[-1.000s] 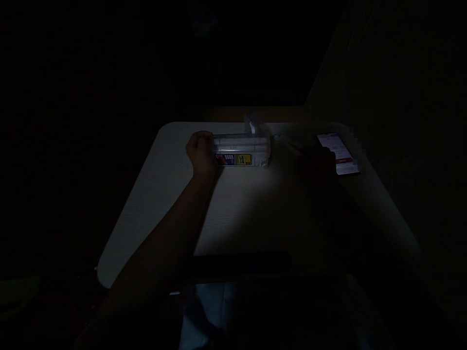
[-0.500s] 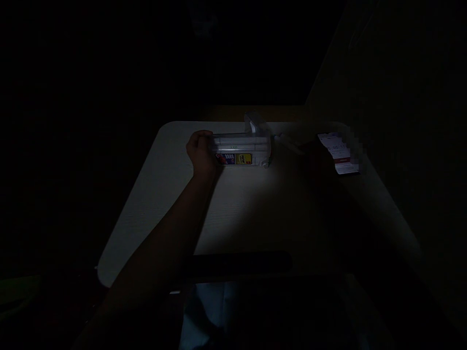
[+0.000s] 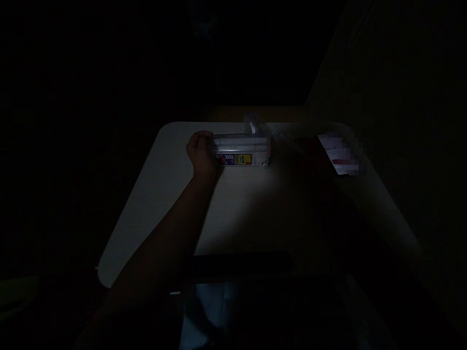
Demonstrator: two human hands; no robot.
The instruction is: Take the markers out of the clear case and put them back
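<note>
On the table's far half lies a clear plastic case [image 3: 239, 143] with a yellow and blue label, its clear end flap [image 3: 253, 124] standing up at the right. My left hand [image 3: 201, 153] is wrapped round the case's left end. My right hand [image 3: 310, 155] is sunk in deep shadow right of the case, beside a lit phone [image 3: 330, 146]; its fingers cannot be made out. A faint pale strip [image 3: 288, 142] lies between the case and this hand, and whether the hand holds it is too dark to see.
The pale table [image 3: 153, 194] has rounded corners. Along its near edge runs a dark bar [image 3: 241, 261]. Below the edge a bluish cloth-like patch [image 3: 209, 316] shows. Past the table's far edge stands a large dark surface [image 3: 255, 58].
The pale strip by my right hand has grown fainter, and the phone screen looks partly different. My left hand and the case have stayed put.
</note>
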